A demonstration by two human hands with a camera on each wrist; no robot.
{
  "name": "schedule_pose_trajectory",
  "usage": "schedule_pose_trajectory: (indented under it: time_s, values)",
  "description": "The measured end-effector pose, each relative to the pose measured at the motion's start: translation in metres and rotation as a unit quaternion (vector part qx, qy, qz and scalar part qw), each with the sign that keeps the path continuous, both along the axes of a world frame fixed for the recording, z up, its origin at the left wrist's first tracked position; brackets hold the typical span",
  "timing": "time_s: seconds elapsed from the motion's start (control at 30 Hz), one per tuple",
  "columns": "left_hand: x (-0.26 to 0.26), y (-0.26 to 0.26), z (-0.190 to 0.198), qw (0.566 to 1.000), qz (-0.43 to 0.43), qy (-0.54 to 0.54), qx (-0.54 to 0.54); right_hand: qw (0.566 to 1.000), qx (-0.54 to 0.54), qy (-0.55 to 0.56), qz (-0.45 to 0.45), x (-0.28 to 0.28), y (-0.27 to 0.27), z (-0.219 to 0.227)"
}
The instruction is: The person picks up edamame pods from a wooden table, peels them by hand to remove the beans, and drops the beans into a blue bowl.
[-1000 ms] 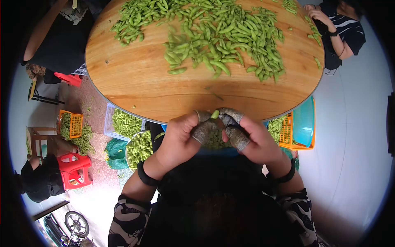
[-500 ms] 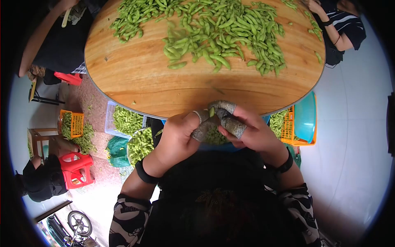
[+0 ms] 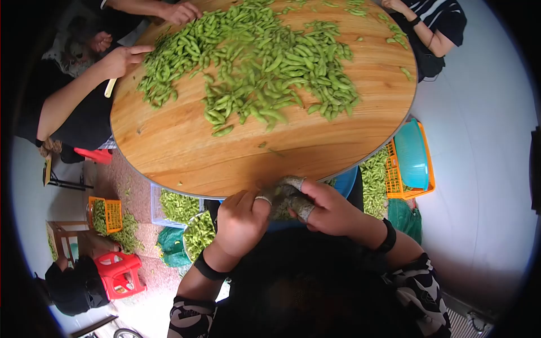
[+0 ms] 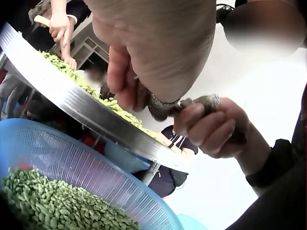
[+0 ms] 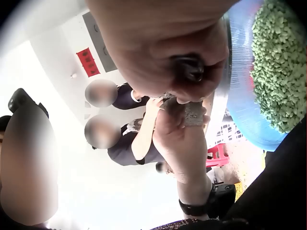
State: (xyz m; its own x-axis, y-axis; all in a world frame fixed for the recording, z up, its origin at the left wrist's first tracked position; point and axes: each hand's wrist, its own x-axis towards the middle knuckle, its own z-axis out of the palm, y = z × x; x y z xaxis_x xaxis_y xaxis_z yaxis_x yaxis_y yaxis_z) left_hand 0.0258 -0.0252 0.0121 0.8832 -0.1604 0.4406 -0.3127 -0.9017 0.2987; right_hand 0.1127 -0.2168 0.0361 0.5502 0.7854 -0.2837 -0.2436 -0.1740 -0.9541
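My left hand (image 3: 243,221) and right hand (image 3: 332,209) meet at the near edge of the wooden table (image 3: 186,160), with curled fingers and grey wrapping on several fingertips. Motion blur covers the fingertips in the head view, and whether they pinch a pod cannot be told. From the left wrist view, the left hand (image 4: 153,52) is close against the right hand (image 4: 216,127); the right wrist view also has the right hand (image 5: 168,48) against the left hand (image 5: 180,136). A blue basket (image 4: 96,165) of shelled green beans (image 4: 62,203) stands below.
Green pods (image 3: 242,62) are heaped across the far tabletop. Another person's hand (image 3: 115,63) reaches its left edge; someone sits at the right. A red stool (image 3: 121,275), a white crate of pods (image 3: 177,205) and an orange basket with a teal basin (image 3: 411,155) are around the floor.
The head view has shifted, so the table appears lower and further left. The green pod seen between my fingertips is no longer discernible. At the left, another person's hands have come to the pods.
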Motion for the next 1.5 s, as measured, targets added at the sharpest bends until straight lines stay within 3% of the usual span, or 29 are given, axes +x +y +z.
schedule_pose_trajectory:
  time_s: [0.07, 0.17, 0.27, 0.4, 0.43, 0.47, 0.5, 0.57, 0.6, 0.67, 0.7, 0.77, 0.87, 0.9, 0.97, 1.1, 1.17, 1.2, 1.27, 1.3, 1.37, 1.4, 1.47, 1.5]
  values:
    - [0.002, -0.004, 0.001, 0.993, 0.016, -0.054, 0.104, 0.987, 0.002, -0.157, 0.017, 0.002, -0.001, 0.0]
    - [0.009, -0.011, -0.006, 0.986, 0.064, -0.095, 0.123, 0.968, 0.075, -0.232, -0.051, -0.005, 0.004, -0.009]
    - [0.014, -0.019, -0.008, 0.986, 0.091, -0.084, 0.11, 0.976, 0.015, -0.215, -0.025, -0.002, -0.002, -0.013]
    - [0.014, -0.016, -0.012, 0.994, 0.074, -0.056, 0.055, 0.975, 0.026, -0.22, -0.022, 0.0, -0.007, -0.019]
    - [0.011, -0.013, -0.004, 0.99, 0.047, 0.039, -0.125, 0.969, 0.029, -0.242, -0.032, 0.0, -0.007, -0.015]
    - [0.01, -0.011, 0.004, 0.945, 0.016, 0.129, -0.301, 0.963, 0.032, -0.266, -0.041, 0.001, -0.006, -0.012]
    - [0.008, -0.01, 0.009, 0.945, 0.021, 0.123, -0.302, 0.962, 0.034, -0.269, -0.034, 0.0, -0.005, -0.013]
    - [0.004, -0.008, 0.017, 0.89, 0.05, 0.195, -0.408, 0.957, 0.02, -0.285, -0.053, -0.002, -0.004, -0.02]
    - [0.003, -0.008, 0.019, 0.89, 0.053, 0.193, -0.409, 0.957, 0.02, -0.285, -0.05, -0.002, -0.004, -0.022]
    - [-0.001, -0.01, 0.021, 0.924, 0.057, 0.147, -0.349, 0.982, 0.015, -0.181, -0.061, 0.0, -0.006, -0.025]
    - [-0.002, -0.009, 0.017, 0.922, 0.062, 0.146, -0.352, 0.982, 0.013, -0.181, -0.054, 0.001, -0.004, -0.028]
    - [-0.001, -0.007, 0.005, 0.923, -0.004, 0.179, -0.341, 0.955, 0.039, -0.281, -0.089, 0.005, 0.0, -0.032]
    - [-0.003, -0.005, 0.01, 0.904, -0.046, 0.253, -0.342, 0.939, 0.001, -0.342, -0.031, 0.013, 0.005, -0.019]
    - [-0.003, -0.006, 0.008, 0.904, -0.043, 0.25, -0.345, 0.939, 0.0, -0.343, -0.027, 0.01, 0.006, -0.015]
    - [-0.005, -0.008, 0.005, 0.931, -0.03, 0.236, -0.278, 0.85, -0.182, -0.494, -0.016, -0.002, 0.011, -0.008]
    - [-0.013, -0.004, 0.011, 0.937, -0.01, 0.21, -0.279, 0.835, -0.204, -0.51, -0.022, -0.005, 0.018, -0.011]
    - [-0.03, 0.01, 0.012, 0.94, 0.039, 0.205, -0.269, 0.838, -0.098, -0.537, 0.026, 0.0, 0.014, -0.008]
    - [-0.036, 0.017, 0.015, 0.94, 0.04, 0.203, -0.271, 0.837, -0.098, -0.538, 0.028, 0.005, 0.013, -0.004]
    - [-0.053, 0.032, 0.021, 0.933, 0.146, 0.161, -0.288, 0.848, -0.084, -0.522, -0.006, 0.022, 0.017, 0.01]
    - [-0.067, 0.045, 0.013, 0.932, 0.146, 0.163, -0.288, 0.851, -0.099, -0.514, -0.035, 0.038, 0.024, 0.018]
    - [-0.097, 0.069, -0.005, 0.918, 0.259, 0.249, -0.169, 0.802, -0.104, -0.583, -0.086, 0.081, 0.033, 0.015]
    - [-0.106, 0.072, -0.006, 0.918, 0.26, 0.249, -0.168, 0.774, -0.152, -0.605, -0.11, 0.102, 0.04, 0.008]
    - [-0.117, 0.074, -0.006, 0.928, 0.318, 0.193, 0.034, 0.72, -0.184, -0.649, -0.163, 0.141, 0.056, -0.004]
    - [-0.116, 0.074, -0.004, 0.927, 0.32, 0.192, 0.034, 0.72, -0.182, -0.649, -0.163, 0.154, 0.061, -0.011]
